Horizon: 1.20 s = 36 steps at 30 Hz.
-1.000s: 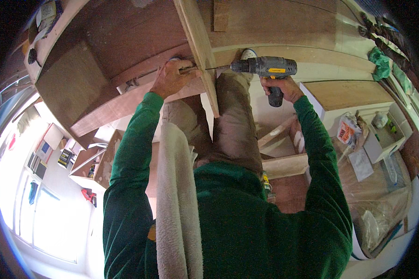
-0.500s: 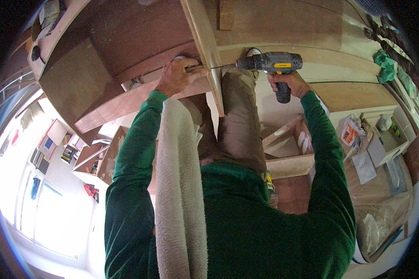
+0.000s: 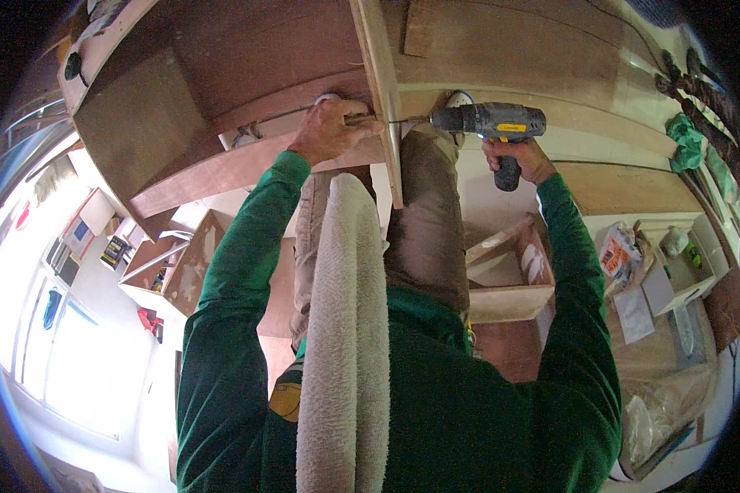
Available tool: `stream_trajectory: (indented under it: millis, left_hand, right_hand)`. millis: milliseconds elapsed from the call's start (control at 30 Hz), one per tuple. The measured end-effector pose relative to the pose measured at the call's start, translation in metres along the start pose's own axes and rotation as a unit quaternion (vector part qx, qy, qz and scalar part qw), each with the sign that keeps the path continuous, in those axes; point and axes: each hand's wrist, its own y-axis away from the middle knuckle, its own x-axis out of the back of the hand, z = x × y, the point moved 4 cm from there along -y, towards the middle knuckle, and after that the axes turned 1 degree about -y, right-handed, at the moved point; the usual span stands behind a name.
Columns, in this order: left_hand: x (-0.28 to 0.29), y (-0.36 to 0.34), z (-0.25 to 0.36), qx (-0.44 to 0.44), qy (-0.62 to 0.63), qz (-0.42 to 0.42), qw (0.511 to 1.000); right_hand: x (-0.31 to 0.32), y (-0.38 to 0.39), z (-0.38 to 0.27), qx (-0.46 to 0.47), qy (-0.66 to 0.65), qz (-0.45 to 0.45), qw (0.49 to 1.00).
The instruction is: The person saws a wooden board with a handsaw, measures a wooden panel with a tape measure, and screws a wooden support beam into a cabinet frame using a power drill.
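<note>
My right hand [image 3: 520,158] grips the handle of a grey and yellow cordless drill [image 3: 489,122], whose bit points left into the edge of an upright wooden panel [image 3: 378,90]. My left hand [image 3: 330,131] presses on the other side of that panel, its fingers closed against it where a brown cross board [image 3: 247,164] meets it. Both sleeves are green. A pale towel [image 3: 345,329] hangs over my shoulder. My knees in brown trousers [image 3: 423,222] sit under the panel.
A brown plywood cabinet body [image 3: 140,115] lies at the upper left. Wooden boards [image 3: 625,189] and a small open box frame [image 3: 510,271] lie to the right, with bags and papers [image 3: 633,279] beyond. Green cloth [image 3: 686,140] hangs at the far right.
The view has shifted slightly, so the panel, the drill and both hands sit a little further right. The drill bit stays against the panel and my left hand keeps pressing.
</note>
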Motion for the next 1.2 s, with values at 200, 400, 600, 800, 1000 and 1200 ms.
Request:
stream_trajectory:
  millis: [200,400,600,800,1000,1200]
  left_hand:
    - [0.002,0.003,0.002,-0.029,-0.026,0.039,0.998]
    - [0.003,0.003,0.007,-0.012,-0.007,0.008,1.0]
    - [0.0,0.004,0.004,-0.015,-0.013,0.045,0.999]
    - [0.0,0.001,0.003,-0.014,-0.016,0.007,1.0]
    - [0.001,0.0,0.007,-0.039,-0.032,0.009,0.999]
    - [0.002,0.001,0.005,-0.02,-0.029,-0.005,0.999]
  right_hand:
    - [-0.003,-0.002,-0.003,0.002,-0.009,-0.004,1.0]
    - [-0.002,-0.004,0.005,-0.004,-0.011,-0.006,1.0]
    - [-0.001,-0.009,0.011,-0.023,-0.03,-0.004,0.999]
    - [-0.008,-0.012,0.004,0.001,0.017,-0.015,1.0]
    - [-0.009,-0.014,0.004,-0.016,0.025,-0.008,1.0]
    - [-0.023,-0.018,-0.005,0.024,0.049,0.002,0.998]
